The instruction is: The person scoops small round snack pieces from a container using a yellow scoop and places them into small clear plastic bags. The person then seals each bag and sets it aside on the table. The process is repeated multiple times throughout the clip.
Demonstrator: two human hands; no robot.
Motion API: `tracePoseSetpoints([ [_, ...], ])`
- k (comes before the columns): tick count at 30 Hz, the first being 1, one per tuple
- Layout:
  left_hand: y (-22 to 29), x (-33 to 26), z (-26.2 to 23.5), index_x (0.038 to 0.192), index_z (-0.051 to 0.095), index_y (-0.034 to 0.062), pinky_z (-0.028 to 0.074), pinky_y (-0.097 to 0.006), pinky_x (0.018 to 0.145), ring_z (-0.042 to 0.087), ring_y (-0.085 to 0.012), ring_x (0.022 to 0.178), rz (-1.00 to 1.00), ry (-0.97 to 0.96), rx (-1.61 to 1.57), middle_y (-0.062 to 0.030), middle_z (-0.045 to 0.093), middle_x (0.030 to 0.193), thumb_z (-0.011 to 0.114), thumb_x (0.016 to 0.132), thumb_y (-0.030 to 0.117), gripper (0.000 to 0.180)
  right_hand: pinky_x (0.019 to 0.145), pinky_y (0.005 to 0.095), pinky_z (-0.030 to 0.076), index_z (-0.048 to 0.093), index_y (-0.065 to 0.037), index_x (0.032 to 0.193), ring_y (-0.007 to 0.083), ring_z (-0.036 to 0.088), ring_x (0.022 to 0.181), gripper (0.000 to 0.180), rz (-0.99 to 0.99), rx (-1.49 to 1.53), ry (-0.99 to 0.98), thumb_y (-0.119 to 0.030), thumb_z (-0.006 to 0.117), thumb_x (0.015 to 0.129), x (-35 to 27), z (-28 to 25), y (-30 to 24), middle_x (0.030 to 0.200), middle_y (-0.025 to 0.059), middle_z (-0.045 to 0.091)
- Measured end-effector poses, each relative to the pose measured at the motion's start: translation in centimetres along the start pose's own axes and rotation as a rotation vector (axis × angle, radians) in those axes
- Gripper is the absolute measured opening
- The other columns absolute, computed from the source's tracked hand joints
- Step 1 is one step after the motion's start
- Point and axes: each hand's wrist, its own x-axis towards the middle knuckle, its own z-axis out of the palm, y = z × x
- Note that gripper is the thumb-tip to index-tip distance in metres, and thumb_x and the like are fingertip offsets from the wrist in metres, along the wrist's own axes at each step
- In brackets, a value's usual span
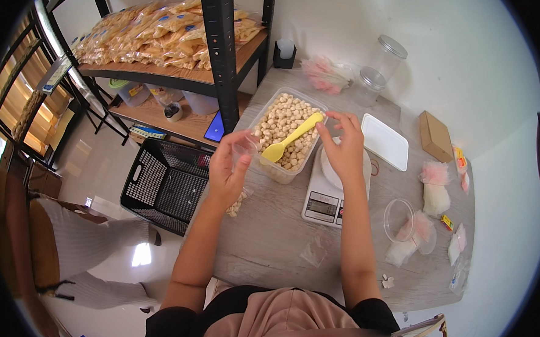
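Note:
A clear rectangular plastic tub [281, 176] full of pale, round, nut-sized pieces [275, 114] stands on the table ahead of me. Across these pieces lies a yellow spoon [291, 138], its bowl toward the tub's left side. My right hand [344, 147] has thumb and fingers at the end of the spoon's handle. At the tub's left edge, my left hand [226, 174] grips a small, clear plastic thing [245, 146]; whether it is a bag or a cup I cannot tell. Under my right hand and forearm is a white kitchen scale [322, 206], its round platform partly covered.
A white lid [385, 142] lies right of the scale. Clear jars [372, 81], a cardboard box [434, 136] and plastic packs [435, 187] line the wall side. Left are a black basket [167, 185] and a shelf [149, 83] of bagged goods. Another person [84, 239] is at far left.

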Motion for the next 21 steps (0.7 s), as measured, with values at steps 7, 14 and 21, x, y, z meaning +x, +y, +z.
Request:
tracePoseSetpoints([
  [7,-0.4,0.2,-0.9,0.116,0.053,-0.0015,0.04,-0.031,0.092,0.056,-0.0178,0.099,0.038,0.118,0.038,-0.0099,0.062,0.104,0.059,0.089,0.017,0.033,0.083,0.0379,0.045,0.062,-0.003,0.104,0.0278,0.056,0.095,0.041,0.103,-0.166,-0.042,-0.031,0.073,0.076,1.7,2.4,3.8,0.102,0.0113,0.055],
  [14,-0.4,0.3,-0.9,0.117,0.053,0.0,0.039,-0.031,0.093,0.056,-0.0182,0.099,0.086,0.081,0.076,-0.0101,0.063,0.106,0.058,0.091,0.02,0.034,0.079,0.0348,0.046,0.057,0.001,0.104,0.0215,0.056,0.088,0.04,0.159,0.015,-0.002,-0.025,0.072,0.076,1.4,2.4,2.8,0.096,0.0106,0.055],
  [21,-0.9,0.1,-0.4,0.119,0.051,0.0006,0.04,-0.028,0.087,0.055,-0.016,0.098,-0.013,0.02,-0.001,-0.0094,0.063,0.106,0.055,0.092,0.019,0.033,0.069,0.0277,0.048,0.048,0.001,0.106,0.0157,0.06,0.069,0.018,0.037,0.506,-0.042,-0.004,0.053,0.09,-1.4,1.1,-1.2,0.094,0.0115,0.062],
])
